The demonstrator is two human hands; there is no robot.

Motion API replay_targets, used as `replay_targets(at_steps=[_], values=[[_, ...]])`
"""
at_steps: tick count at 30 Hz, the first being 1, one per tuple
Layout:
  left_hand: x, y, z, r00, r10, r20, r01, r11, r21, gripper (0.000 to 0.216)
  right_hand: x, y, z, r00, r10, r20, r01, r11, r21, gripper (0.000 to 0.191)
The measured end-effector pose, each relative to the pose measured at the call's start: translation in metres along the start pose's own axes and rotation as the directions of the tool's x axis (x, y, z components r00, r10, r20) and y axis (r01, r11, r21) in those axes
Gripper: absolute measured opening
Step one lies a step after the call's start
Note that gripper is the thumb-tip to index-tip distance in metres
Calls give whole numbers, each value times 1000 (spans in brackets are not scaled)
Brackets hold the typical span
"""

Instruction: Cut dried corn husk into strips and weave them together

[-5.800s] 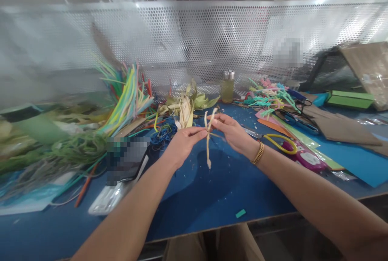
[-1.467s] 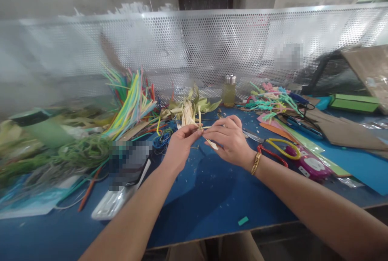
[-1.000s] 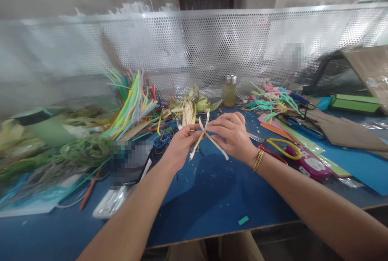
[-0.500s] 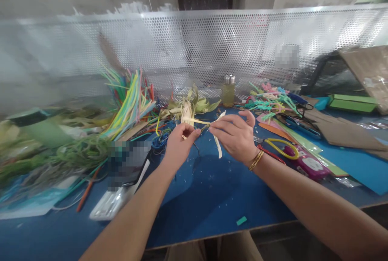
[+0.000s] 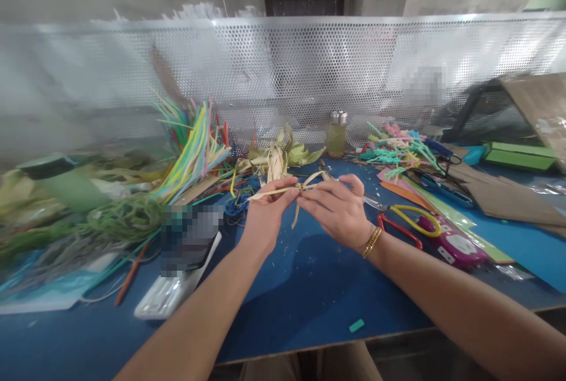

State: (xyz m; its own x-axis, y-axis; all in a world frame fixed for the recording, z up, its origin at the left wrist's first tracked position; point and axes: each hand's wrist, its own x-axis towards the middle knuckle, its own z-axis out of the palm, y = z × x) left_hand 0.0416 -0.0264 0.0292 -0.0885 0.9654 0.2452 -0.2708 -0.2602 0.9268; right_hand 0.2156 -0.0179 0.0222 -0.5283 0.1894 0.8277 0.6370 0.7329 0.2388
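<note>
Above the middle of the blue table, my left hand [image 5: 267, 216] and my right hand [image 5: 340, 210] meet at the fingertips. Pinched between them is a pale corn husk strip [image 5: 270, 193]. One end of it points left across my left fingers, part loops up over the right fingers, and a short tail hangs below. A small dark knot or crossing shows where the fingertips meet, though its detail is too small to make out. Just behind lies a bundle of dried corn husks [image 5: 276, 163], with greenish husk leaves around it.
Scissors with a yellow and a red handle [image 5: 415, 220] lie right of my hand, beside a magenta device [image 5: 460, 245]. To the left are a phone [image 5: 190, 245], pipe cleaners [image 5: 194, 151] and green cord [image 5: 128, 216]. A glass jar [image 5: 337, 136] stands behind, before a perforated metal screen [image 5: 309, 74].
My hands have drawn together until the fingertips meet. The strip that hung from my right fingers and stretched to the left now loops round at the fingertips, one end pointing left.
</note>
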Motion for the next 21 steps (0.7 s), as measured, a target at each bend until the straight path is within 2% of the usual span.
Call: replay_targets(at_steps=[2, 5, 7, 8, 10, 13, 17, 21], values=[[1, 0, -1, 1000, 16, -22, -15, 999, 32, 36, 2, 2, -4, 998, 53, -20, -51, 997, 60, 29], [0, 2, -1, 998, 67, 16, -69, 980, 184, 30, 7, 6, -8, 955, 288, -71, -278, 953, 118, 22], [-1, 3, -1, 989, 130, 73, -147, 936, 321, 23, 9, 10, -7, 908, 418, -20, -412, 901, 133, 22], [-2, 3, -1, 982, 160, 101, -187, 908, 375, 21, 9, 12, -5, 895, 444, 39, -445, 885, 140, 22], [-2, 3, -1, 970, 199, 141, -242, 866, 438, 19, 8, 16, -1, 877, 453, 159, -476, 865, 159, 19], [-1, 0, -1, 975, 167, 144, -216, 862, 459, 23, 7, 16, 4, 853, 457, 252, -506, 843, 182, 17], [2, -5, -2, 992, 86, 90, -117, 889, 442, 30, 8, 10, 2, 870, 425, 250, -478, 850, 219, 17], [3, -7, 0, 997, 6, 77, -33, 932, 361, 28, 8, 5, 0, 888, 400, 227, -450, 857, 251, 20]])
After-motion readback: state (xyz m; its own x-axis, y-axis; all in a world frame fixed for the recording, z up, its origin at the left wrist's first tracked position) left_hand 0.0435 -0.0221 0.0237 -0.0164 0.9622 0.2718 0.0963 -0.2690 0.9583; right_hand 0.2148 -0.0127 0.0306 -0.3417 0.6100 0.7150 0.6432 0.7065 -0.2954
